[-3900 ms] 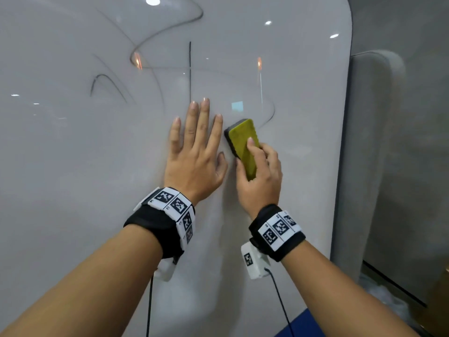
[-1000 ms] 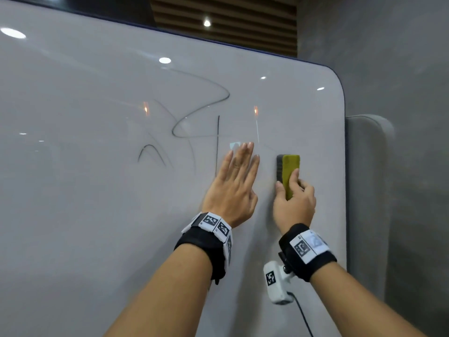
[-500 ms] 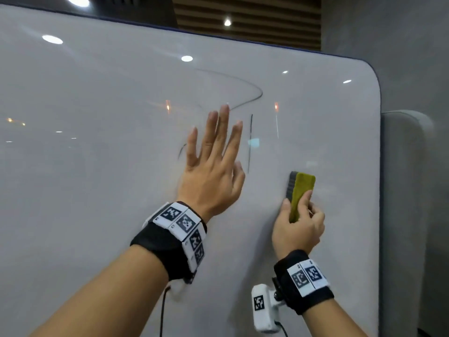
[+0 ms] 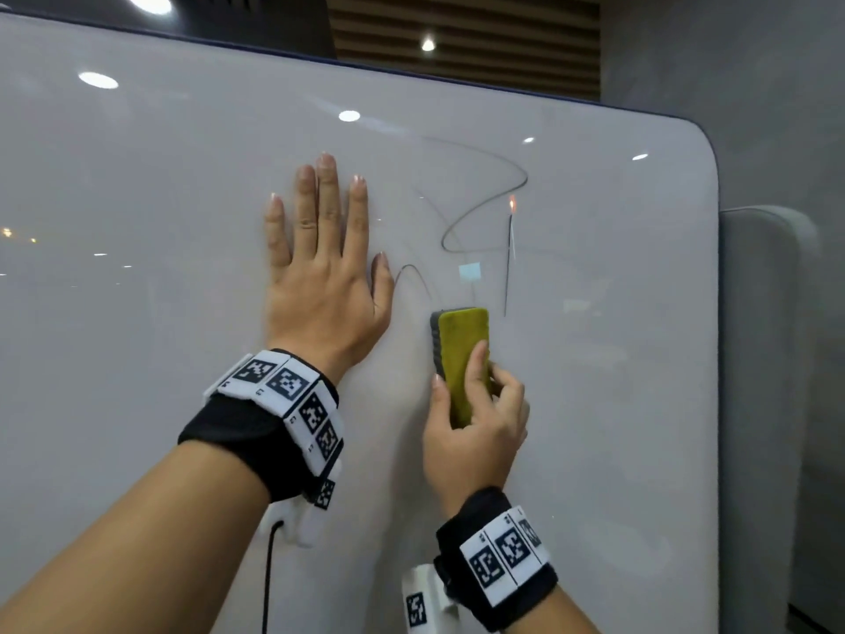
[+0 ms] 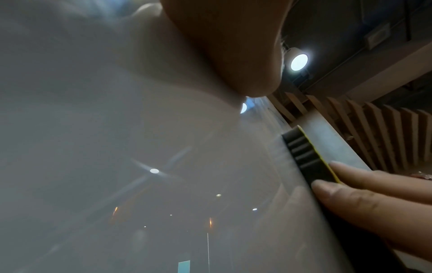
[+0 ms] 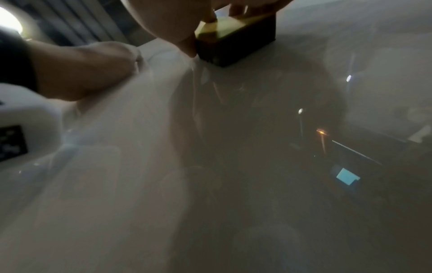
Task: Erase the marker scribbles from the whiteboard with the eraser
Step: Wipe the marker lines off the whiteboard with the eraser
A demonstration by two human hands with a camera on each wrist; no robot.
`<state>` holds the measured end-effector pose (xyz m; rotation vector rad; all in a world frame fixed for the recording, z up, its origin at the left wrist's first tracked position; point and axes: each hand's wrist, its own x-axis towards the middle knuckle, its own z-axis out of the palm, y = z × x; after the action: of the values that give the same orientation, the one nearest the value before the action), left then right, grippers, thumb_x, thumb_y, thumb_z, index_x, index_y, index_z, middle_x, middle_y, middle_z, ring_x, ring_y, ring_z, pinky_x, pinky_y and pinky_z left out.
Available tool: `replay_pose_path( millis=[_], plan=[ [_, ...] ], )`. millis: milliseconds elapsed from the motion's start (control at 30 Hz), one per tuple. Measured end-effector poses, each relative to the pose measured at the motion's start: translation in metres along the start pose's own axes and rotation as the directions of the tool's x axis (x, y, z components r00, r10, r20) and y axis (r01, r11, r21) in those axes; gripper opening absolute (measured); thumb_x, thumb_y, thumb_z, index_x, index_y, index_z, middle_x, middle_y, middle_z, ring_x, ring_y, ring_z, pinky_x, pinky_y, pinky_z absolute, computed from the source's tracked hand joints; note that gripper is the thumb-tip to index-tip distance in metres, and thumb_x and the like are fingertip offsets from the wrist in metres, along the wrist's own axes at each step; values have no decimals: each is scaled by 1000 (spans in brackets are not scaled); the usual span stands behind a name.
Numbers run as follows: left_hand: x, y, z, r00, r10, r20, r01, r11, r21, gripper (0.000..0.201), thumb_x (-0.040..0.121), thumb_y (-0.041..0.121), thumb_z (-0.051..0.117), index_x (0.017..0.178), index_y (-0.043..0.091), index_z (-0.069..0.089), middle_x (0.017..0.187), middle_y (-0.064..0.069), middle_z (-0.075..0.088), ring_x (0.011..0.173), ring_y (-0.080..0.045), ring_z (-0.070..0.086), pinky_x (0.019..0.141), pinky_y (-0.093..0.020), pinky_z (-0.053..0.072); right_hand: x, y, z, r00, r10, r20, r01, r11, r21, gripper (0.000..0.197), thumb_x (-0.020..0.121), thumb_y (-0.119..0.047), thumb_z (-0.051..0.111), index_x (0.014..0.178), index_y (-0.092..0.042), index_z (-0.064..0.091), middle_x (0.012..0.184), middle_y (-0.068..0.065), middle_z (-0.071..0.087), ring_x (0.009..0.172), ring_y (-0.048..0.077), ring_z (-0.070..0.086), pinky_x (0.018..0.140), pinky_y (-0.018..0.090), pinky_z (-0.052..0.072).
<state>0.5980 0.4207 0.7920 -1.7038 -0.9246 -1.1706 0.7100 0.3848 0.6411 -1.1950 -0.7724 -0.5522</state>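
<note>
A large whiteboard (image 4: 617, 359) fills the head view, with thin dark marker scribbles (image 4: 480, 208) looping above and right of the hands and a small arc (image 4: 414, 276) beside my left thumb. My left hand (image 4: 320, 263) lies flat on the board with straight fingers. My right hand (image 4: 475, 418) grips a yellow-backed eraser (image 4: 462, 350) with a dark felt side, pressed upright on the board just below the arc. The eraser (image 5: 306, 157) shows edge-on in the left wrist view and the eraser (image 6: 236, 38) sits at the top of the right wrist view.
The board's rounded right edge (image 4: 715, 313) meets a grey padded panel (image 4: 763, 382). A grey wall and a slatted ceiling (image 4: 457, 34) lie behind. Ceiling lights reflect in the glossy board surface.
The left hand has slid left and up, uncovering the small arc. The right hand has carried the eraser left, to just under that arc. The view has shifted.
</note>
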Motion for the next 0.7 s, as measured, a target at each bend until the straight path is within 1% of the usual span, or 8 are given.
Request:
replay_pose_path(
  millis=[100,233,300,367,433,500,567,700],
  plan=[
    [-3,-2,4,1000,7,-2,-7,1000,-15,72,99,42,25,160,7,8,166,-22,0,154,-35,-2,123,-51,-6,21,10,-1,1000,-19,19,19,1000,-6,56,84,-37,70,137,-23,59,115,4,56,104,25,53,93,42,48],
    [-10,1,7,1000,23,-14,-24,999,-43,72,98,37,30,159,5,12,165,-24,5,153,-38,4,123,-55,2,63,9,9,989,149,-9,-149,988,27,57,87,-25,72,141,-25,54,126,5,56,118,26,52,105,40,42],
    [-11,2,6,1000,21,-22,-22,998,-61,71,96,32,31,159,4,13,165,-23,7,153,-38,5,123,-54,0,58,-6,14,997,81,-3,-81,996,29,58,87,-20,71,142,-26,53,132,3,55,121,23,51,107,35,40],
    [-11,0,5,999,33,-28,-35,996,-77,71,93,28,30,159,5,15,165,-22,7,153,-37,6,124,-52,0,38,-21,15,997,-59,49,57,997,46,60,86,-15,69,142,-26,53,135,2,54,122,20,51,108,33,40],
    [-12,-7,4,997,61,-46,-65,993,-94,70,92,26,29,158,5,19,165,-20,10,154,-35,7,124,-50,2,18,-28,12,980,-172,101,165,984,71,63,83,-9,67,142,-25,53,137,2,54,125,20,51,110,36,41],
    [-19,-18,3,994,76,-80,-83,992,-90,67,93,22,31,157,5,24,165,-16,16,154,-32,12,124,-48,5,15,-27,8,963,-240,122,230,969,86,66,80,-4,64,141,-25,53,138,2,54,127,23,52,109,44,44],
    [-28,-24,3,993,63,-100,-70,995,-64,64,96,19,33,157,4,22,165,-14,16,154,-30,12,124,-49,5,29,-29,7,950,-279,141,266,958,107,69,77,2,60,140,-26,54,139,2,55,129,25,52,107,47,45],
    [-36,-23,5,995,-14,-99,8,998,-58,63,100,17,34,158,2,15,167,-14,9,154,-31,6,123,-52,-1,82,-60,24,913,-370,171,355,928,113,72,73,8,53,139,-22,57,139,4,55,130,26,51,109,46,43]
  ],
)
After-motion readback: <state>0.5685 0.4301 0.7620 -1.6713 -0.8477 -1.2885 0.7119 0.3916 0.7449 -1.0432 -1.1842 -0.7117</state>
